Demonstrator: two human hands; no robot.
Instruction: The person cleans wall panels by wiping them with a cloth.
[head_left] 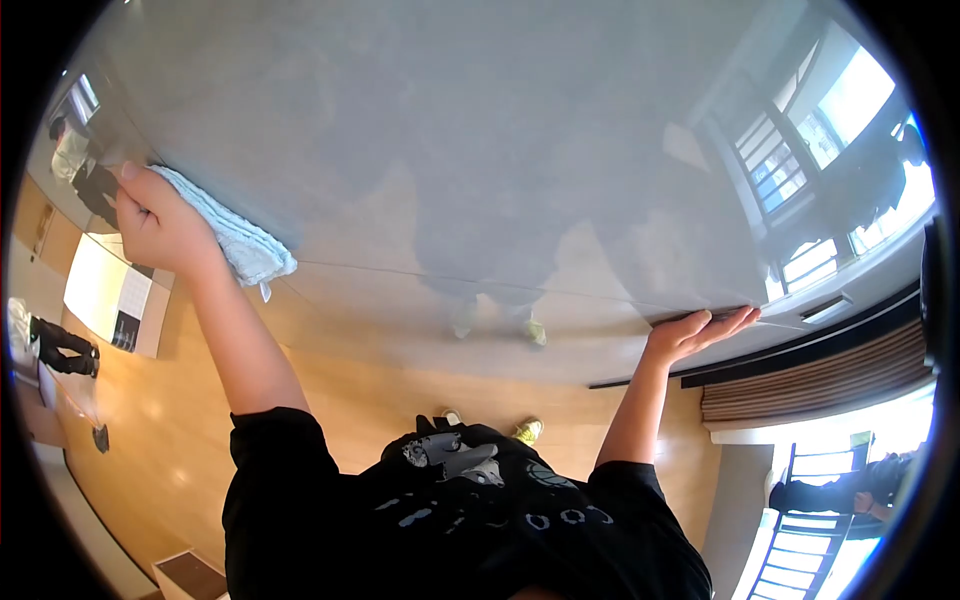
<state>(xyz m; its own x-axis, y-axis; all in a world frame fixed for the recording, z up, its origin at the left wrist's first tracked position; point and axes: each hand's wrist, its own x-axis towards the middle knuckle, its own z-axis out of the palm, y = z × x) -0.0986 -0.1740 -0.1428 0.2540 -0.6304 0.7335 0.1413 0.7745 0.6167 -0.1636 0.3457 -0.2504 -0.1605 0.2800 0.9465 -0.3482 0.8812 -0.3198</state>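
A glossy grey panel (400,120) fills the upper view and reflects windows and a dark figure. My left hand (165,220) is closed on a folded light blue cloth (235,240), which lies against the panel at the left. Part of that hand's grip is hidden behind the hand itself. Farther right, my right hand (700,333) has its fingers stretched out, and it rests against the panel's lower right part. Nothing shows in that hand.
Two people are nearby: one at the left (65,345), and one by a black ladder (810,520) at the lower right. A long-handled floor tool (100,437) is at the left. Brown pleated curtain (820,385) hangs at right, above a wooden floor (180,430).
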